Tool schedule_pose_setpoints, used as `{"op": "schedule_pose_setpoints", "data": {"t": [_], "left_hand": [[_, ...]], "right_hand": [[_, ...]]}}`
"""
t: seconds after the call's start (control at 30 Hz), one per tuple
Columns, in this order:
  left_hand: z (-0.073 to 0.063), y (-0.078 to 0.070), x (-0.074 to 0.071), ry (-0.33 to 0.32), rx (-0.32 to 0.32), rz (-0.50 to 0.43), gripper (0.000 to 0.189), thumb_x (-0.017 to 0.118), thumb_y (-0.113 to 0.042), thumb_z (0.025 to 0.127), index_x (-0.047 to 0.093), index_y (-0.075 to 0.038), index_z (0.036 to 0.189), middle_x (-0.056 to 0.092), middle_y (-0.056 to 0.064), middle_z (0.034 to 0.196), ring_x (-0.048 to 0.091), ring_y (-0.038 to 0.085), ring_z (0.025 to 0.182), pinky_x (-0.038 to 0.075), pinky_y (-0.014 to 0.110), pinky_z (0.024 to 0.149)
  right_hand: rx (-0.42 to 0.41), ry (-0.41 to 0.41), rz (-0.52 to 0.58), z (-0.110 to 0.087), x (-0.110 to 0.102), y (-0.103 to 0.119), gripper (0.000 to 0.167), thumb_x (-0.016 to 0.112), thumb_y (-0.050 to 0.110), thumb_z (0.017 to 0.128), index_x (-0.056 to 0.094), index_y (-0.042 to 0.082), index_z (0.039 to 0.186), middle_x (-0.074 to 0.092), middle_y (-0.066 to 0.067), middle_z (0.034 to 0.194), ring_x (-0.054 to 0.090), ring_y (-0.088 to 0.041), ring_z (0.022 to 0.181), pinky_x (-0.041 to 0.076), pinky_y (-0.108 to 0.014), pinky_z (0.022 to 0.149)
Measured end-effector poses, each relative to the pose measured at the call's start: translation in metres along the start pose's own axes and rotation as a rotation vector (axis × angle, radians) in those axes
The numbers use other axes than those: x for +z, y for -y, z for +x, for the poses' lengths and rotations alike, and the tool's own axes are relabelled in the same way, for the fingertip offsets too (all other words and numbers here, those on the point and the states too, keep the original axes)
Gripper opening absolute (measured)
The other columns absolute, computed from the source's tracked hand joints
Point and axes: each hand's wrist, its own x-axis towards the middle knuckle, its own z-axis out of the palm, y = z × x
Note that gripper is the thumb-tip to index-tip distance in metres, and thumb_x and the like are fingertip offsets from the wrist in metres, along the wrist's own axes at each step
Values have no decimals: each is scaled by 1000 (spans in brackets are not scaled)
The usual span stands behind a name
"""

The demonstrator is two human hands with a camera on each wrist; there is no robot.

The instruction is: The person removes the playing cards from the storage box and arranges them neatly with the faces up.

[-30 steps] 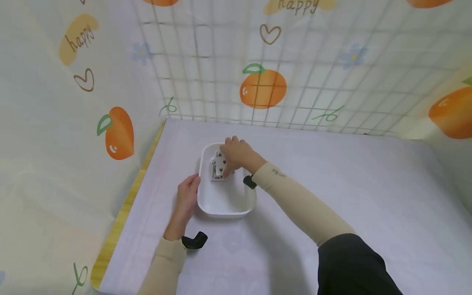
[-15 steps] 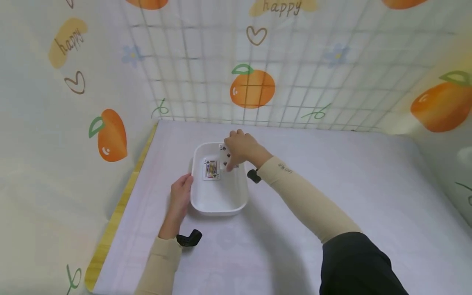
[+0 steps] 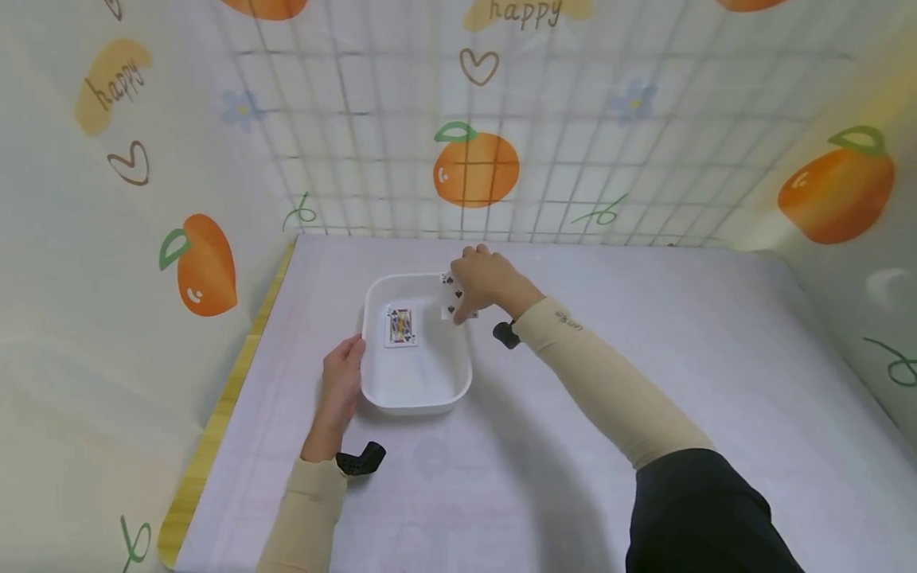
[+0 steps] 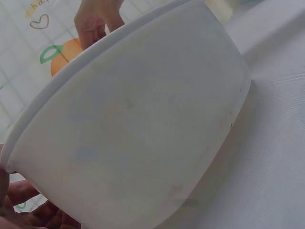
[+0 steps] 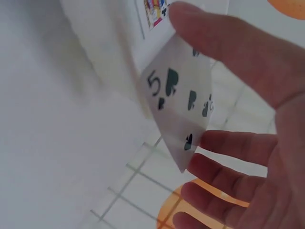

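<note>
My left hand [image 3: 342,372] grips the left rim of a white plastic basin [image 3: 414,387], its fingers [image 4: 44,213] partly behind the basin wall in the left wrist view. Over the basin's far right corner, my right hand [image 3: 490,280] pinches a five of spades playing card [image 5: 167,98] by its edges, between thumb [image 5: 200,31] and fingers. In the head view that card [image 3: 449,296] overlaps the basin's far right rim. A face card with a club mark [image 3: 401,327] lies face up on the basin floor, left of the middle.
A white cloth [image 3: 609,382] covers the table, with a yellow wood edge [image 3: 229,398] along the left. Behind stands a wire grid [image 3: 573,159] under a sheet printed with oranges. Black wrist cameras [image 3: 362,459] sit on both forearms.
The right hand has drawn the five of spades rightward, off the face card, toward the basin's far right rim. The face card now lies uncovered. The left hand keeps its grip on the basin.
</note>
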Motion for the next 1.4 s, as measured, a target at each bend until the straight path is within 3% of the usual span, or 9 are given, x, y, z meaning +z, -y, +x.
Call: {"op": "schedule_pose_setpoints", "data": {"t": [0.3, 0.53, 0.83, 1.4], "left_hand": [[1, -1, -6, 6, 15, 9, 44, 46, -27, 105, 52, -1, 140, 54, 16, 139, 52, 29, 127, 44, 42, 105], [1, -2, -10, 2, -10, 1, 44, 46, -29, 105, 51, -3, 141, 54, 14, 140, 52, 28, 127, 44, 43, 105], [-1, -5, -11, 9, -8, -14, 45, 46, -30, 105, 50, -3, 141, 55, 13, 139, 53, 27, 125, 45, 42, 105], [2, -1, -5, 31, -6, -51, 44, 47, -28, 105, 52, -2, 140, 56, 14, 137, 55, 25, 124, 47, 39, 102]], "right_hand": [[24, 7, 23, -3, 6, -22, 72, 91, 44, 65, 63, 6, 120, 54, -8, 104, 45, -27, 100, 45, -41, 82], [34, 70, 59, -6, 6, -30, 71, 91, 39, 67, 62, 4, 121, 53, -11, 106, 44, -29, 101, 47, -42, 81], [58, 130, 114, 1, 22, -42, 83, 90, 37, 68, 56, 7, 137, 52, -12, 117, 43, -30, 109, 47, -48, 89], [27, 179, 152, 2, 49, -45, 85, 90, 38, 68, 54, 5, 138, 52, -13, 115, 45, -29, 107, 48, -46, 88]]}}
